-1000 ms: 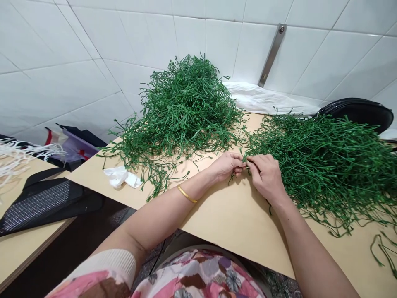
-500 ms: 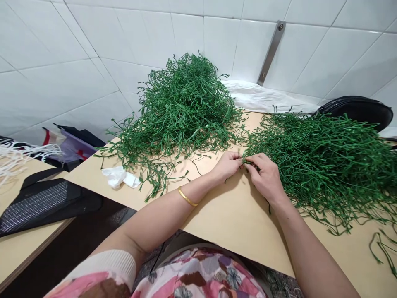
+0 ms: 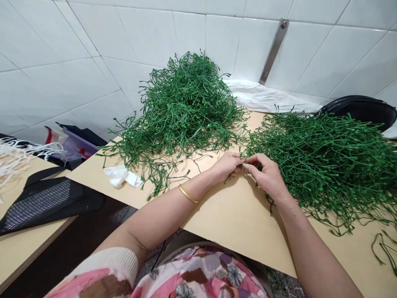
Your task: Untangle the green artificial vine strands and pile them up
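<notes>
My left hand (image 3: 228,166) and my right hand (image 3: 263,173) meet above the tabletop, their fingertips pinched together on a thin green cord (image 3: 241,151). One end of the cord sticks up between the fingers, and a bit hangs below the left hand; the fingers cover the rest. To the right lies a wide heap of green cords (image 3: 328,161) with small knobbed ends, close beside my right hand. Farther back, a taller heap of the same green cords (image 3: 189,103) rises toward the wall. Another dark green strand (image 3: 271,203) shows by my right wrist.
A crumpled white tissue (image 3: 122,176) lies on the wooden table (image 3: 223,215). Behind are a white cloth (image 3: 263,97) and a black rounded case (image 3: 359,109). On a second table at left are white cords (image 3: 18,159) and a black bag (image 3: 43,203). A tiled wall stands behind.
Both hands stay together in nearly the same spot, fingers shifting slightly. The cord's end now stands up more plainly between them. The camera view has moved a little.
</notes>
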`<state>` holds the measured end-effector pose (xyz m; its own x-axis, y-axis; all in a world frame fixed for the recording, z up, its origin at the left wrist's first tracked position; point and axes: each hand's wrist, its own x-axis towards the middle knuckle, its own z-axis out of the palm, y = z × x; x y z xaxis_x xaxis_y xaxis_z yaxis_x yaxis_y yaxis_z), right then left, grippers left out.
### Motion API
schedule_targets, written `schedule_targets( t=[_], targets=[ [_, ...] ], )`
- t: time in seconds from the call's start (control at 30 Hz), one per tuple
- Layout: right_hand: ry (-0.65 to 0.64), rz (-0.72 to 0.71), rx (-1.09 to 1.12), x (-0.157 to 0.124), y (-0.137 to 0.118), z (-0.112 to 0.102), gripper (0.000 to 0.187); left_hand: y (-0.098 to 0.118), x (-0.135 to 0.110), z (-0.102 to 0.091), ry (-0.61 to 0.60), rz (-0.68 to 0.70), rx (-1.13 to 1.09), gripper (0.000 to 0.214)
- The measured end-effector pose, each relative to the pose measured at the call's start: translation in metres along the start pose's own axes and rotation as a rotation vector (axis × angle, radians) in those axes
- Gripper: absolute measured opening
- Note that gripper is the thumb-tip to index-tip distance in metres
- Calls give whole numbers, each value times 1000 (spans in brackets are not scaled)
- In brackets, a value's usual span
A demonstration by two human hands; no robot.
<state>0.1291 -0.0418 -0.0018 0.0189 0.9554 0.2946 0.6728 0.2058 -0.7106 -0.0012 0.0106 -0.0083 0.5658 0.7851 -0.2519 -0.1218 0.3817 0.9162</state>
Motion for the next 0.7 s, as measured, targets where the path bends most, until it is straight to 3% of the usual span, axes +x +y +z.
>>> schedule_targets(
  t=[0.17,0.37,0.53,0.7],
  targets=[
    [10,-139,-34,-1,-4,1,9,4,-3,1,-13,-54,39,22],
    [62,-313,-77,-2,-4,3,13,6,-3,6,-9,-126,-123,23],
    [50,-275,-367,-2,2,6,14,0,0,7,91,16,-40,23],
    [25,-216,-336,0,7,7,18,-6,4,6,147,109,-45,22]
  ],
)
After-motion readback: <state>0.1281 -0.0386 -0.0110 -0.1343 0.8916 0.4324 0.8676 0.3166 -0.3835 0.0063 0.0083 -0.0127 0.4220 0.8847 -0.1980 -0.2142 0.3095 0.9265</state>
